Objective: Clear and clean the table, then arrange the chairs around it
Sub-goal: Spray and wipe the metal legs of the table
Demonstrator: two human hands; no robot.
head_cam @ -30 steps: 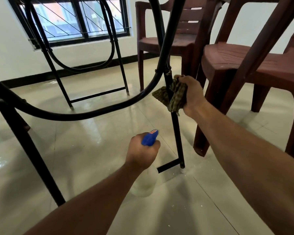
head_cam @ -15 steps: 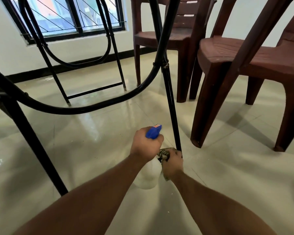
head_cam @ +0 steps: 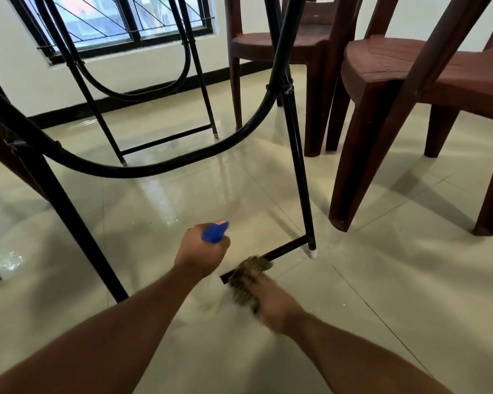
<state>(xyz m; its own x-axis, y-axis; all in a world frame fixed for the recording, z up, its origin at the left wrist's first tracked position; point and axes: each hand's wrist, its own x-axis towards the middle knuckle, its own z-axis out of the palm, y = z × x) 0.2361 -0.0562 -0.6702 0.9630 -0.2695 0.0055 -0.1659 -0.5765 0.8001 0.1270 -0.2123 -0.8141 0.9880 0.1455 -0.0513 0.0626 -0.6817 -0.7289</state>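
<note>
Both hands work low at the bench frame (head_cam: 143,170): left hand (head_cam: 201,251) fingers curl round the spray bottle (head_cam: 214,233), held close for re-wetting, while right hand (head_cam: 273,305), blurred, grips the cloth (head_cam: 248,277) pressed on the bottom crossbar (head_cam: 285,248) beside the leg (head_cam: 302,194), probably wiping it.

Low head view, down toward floor (head_cam: 382,294)

From the right hand (head_cam: 271,304), the low black metal crossbar (head_cam: 286,248) and the slanted black metal table leg (head_cam: 298,166) block twelve o'clock, and two dark brown plastic chairs (head_cam: 382,89) crowd one to two. A thicker black metal leg (head_cam: 69,214) stands at ten, with a curved black tube brace (head_cam: 154,169) spanning above. Glossy beige floor tile (head_cam: 160,206) lies open at eleven under that brace, and again at three.
</note>
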